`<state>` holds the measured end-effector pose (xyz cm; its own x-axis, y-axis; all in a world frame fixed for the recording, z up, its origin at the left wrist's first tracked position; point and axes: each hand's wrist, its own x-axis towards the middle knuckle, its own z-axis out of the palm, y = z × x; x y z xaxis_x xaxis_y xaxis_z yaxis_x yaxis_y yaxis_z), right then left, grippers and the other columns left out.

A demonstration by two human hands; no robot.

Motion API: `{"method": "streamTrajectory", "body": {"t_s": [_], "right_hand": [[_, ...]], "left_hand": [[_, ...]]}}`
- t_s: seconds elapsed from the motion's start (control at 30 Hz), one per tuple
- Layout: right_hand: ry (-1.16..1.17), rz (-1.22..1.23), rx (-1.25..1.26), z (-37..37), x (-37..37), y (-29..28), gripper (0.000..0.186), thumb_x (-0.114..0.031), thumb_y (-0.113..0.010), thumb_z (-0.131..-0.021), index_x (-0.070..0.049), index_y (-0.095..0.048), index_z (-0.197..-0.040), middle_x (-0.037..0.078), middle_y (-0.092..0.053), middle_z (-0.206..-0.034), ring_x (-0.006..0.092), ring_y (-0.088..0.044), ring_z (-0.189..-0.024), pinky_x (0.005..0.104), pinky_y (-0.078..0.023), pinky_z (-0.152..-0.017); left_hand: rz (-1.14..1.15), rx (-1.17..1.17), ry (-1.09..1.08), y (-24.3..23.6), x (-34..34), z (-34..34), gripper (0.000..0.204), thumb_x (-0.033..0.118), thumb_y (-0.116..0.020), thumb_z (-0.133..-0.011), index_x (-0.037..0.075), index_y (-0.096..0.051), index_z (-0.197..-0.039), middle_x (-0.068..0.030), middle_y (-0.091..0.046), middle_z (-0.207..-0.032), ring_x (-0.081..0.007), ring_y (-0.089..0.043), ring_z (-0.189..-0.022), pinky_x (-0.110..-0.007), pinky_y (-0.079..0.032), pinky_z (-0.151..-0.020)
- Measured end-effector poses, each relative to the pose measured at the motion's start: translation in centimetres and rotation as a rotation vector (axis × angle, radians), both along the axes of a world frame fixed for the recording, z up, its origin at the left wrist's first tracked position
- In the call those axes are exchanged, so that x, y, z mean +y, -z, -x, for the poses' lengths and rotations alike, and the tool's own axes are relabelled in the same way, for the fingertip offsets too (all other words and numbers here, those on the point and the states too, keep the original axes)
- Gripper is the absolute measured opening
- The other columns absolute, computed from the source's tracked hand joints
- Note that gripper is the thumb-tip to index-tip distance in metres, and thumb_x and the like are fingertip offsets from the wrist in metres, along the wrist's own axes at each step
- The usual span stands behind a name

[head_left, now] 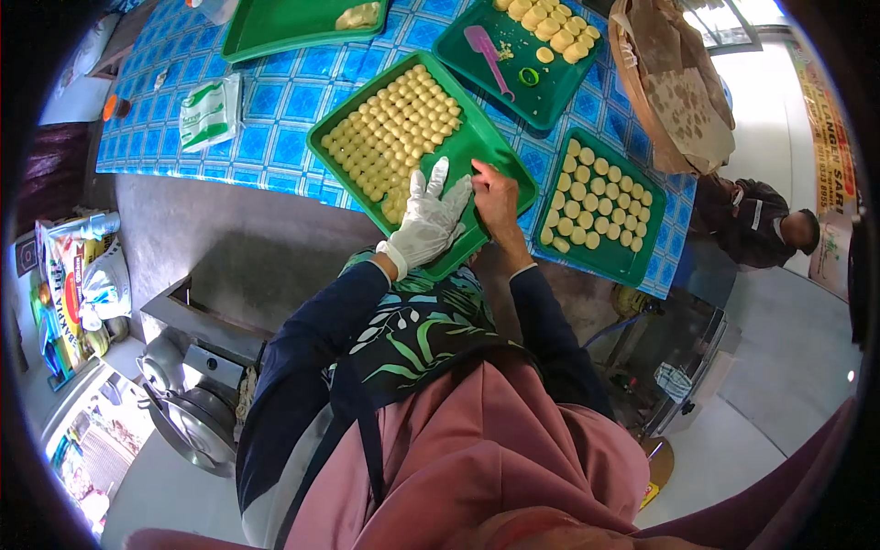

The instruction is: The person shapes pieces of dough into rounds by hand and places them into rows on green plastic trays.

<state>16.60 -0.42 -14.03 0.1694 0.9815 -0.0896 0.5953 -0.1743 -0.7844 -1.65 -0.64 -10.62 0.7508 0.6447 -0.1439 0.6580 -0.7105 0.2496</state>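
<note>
Both hands on the near tray, dough rows at risk.

Left hand (429,220), gloved, lies flat with fingers spread on the tray (495,151), fingertips touching the nearest dough balls (394,133). Right hand (495,197), bare, rests just beside it on the tray's empty green corner, fingers together; can't tell if it pinches anything. Risks, my read: the tray sits skewed, its near corner at or past the table (275,101) edge, so downward pressure there could tip it and roll the rows. The glove sliding sideways would squash or smear the closest balls. Balls are packed tight, so one nudge shifts its neighbours. The second tray (623,261) is just right of the bare hand; an elbow swing could bump it.
</note>
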Motion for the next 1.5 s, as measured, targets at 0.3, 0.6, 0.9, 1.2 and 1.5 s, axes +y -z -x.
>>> {"method": "streamTrajectory", "body": {"t_s": [0.3,0.6,0.9,1.2,1.5], "right_hand": [[-0.349,-0.657,-0.856,2.2,6.2,1.6,0.058,-0.003,-0.055,-0.092,-0.015,-0.050,-0.149,0.029,-0.043,-0.152,0.0440,-0.049,-0.133,0.0604,-0.038,-0.097],[-0.333,-0.684,-0.736,2.1,6.6,2.2,0.075,0.002,-0.063,-0.090,-0.020,-0.040,-0.159,0.028,-0.040,-0.153,0.0454,-0.042,-0.136,0.0596,-0.034,-0.098],[-0.384,-0.708,-0.706,3.4,5.8,-0.5,0.069,0.010,-0.055,-0.085,-0.018,-0.056,-0.148,0.024,-0.053,-0.141,0.0428,-0.051,-0.127,0.0555,-0.036,-0.099],[-0.442,-0.398,-0.822,-1.4,-2.0,-3.1,0.044,-0.002,-0.063,-0.082,-0.009,-0.070,-0.125,0.019,-0.062,-0.114,0.0338,-0.054,-0.106,0.0490,-0.042,-0.085],[-0.466,-0.215,-0.919,-2.2,-3.4,-3.5,0.038,-0.007,-0.060,-0.088,-0.009,-0.071,-0.124,0.017,-0.060,-0.105,0.0312,-0.051,-0.102,0.0463,-0.038,-0.079]], "left_hand": [[-0.131,-0.360,-0.091,-1.3,-0.8,3.1,0.073,0.008,-0.065,-0.075,0.010,-0.053,-0.147,-0.0110,-0.055,-0.149,-0.0452,-0.030,-0.152,-0.058,-0.028,-0.123],[-0.150,-0.554,-0.271,-0.7,-2.2,5.8,0.052,-0.001,-0.060,-0.071,0.007,-0.072,-0.121,-0.0083,-0.070,-0.126,-0.0375,-0.047,-0.144,-0.060,-0.032,-0.122],[-0.118,-0.267,-0.254,-1.5,-1.8,4.8,0.048,0.011,-0.065,-0.080,0.006,-0.069,-0.127,-0.0108,-0.065,-0.132,-0.0475,-0.035,-0.149,-0.069,-0.021,-0.122],[-0.023,-0.020,-0.104,-0.2,0.1,-0.9,0.079,0.055,-0.062,-0.094,0.004,-0.047,-0.153,-0.0127,-0.035,-0.164,-0.0518,-0.015,-0.154,-0.074,-0.012,-0.118],[-0.160,-0.027,-0.005,-0.1,-1.2,-0.8,0.081,0.053,-0.062,-0.096,0.005,-0.041,-0.158,-0.0126,-0.031,-0.167,-0.0476,-0.018,-0.155,-0.071,-0.018,-0.119]]}}
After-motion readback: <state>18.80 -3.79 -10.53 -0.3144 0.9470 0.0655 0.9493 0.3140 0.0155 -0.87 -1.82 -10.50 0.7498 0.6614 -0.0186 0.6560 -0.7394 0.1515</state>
